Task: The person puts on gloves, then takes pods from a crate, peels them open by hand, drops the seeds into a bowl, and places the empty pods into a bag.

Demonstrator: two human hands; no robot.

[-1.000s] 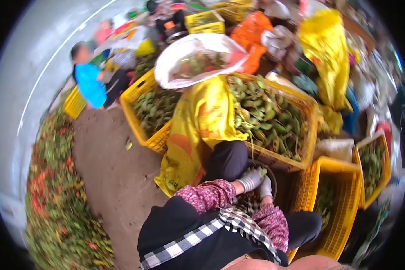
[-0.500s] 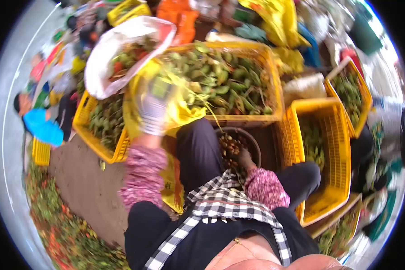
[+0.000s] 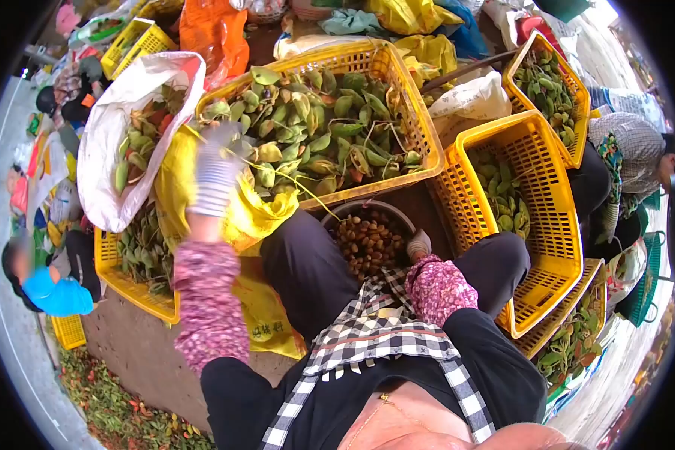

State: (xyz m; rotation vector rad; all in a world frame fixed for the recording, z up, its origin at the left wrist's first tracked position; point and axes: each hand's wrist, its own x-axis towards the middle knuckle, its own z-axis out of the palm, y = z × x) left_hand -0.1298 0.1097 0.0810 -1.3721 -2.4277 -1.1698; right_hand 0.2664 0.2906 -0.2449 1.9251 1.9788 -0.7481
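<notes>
My left hand [image 3: 216,176], in a striped work glove, is raised over the yellow sack [image 3: 262,217] at the left corner of the big yellow crate [image 3: 420,150]. Motion smears its fingers, so what they hold, if anything, does not show. Green and yellowish pods [image 3: 345,127] fill that crate. My right hand [image 3: 418,244], also gloved, is at the right rim of a round bucket [image 3: 401,214] between my knees; its fingers are mostly hidden. Many small brown nut-like pieces [image 3: 364,240] lie in the bucket.
A white sack [image 3: 97,165] with pods leans at the left, above another yellow crate [image 3: 154,300]. To my right stands a deep yellow crate [image 3: 547,247] partly filled with pods. Loose pods [image 3: 120,382] cover the floor at lower left. People sit on both sides.
My view has shifted, so the crates sit further left and appear clearer. My right hand has come out of the brown pieces to the bucket's rim. My left hand stays raised and blurred.
</notes>
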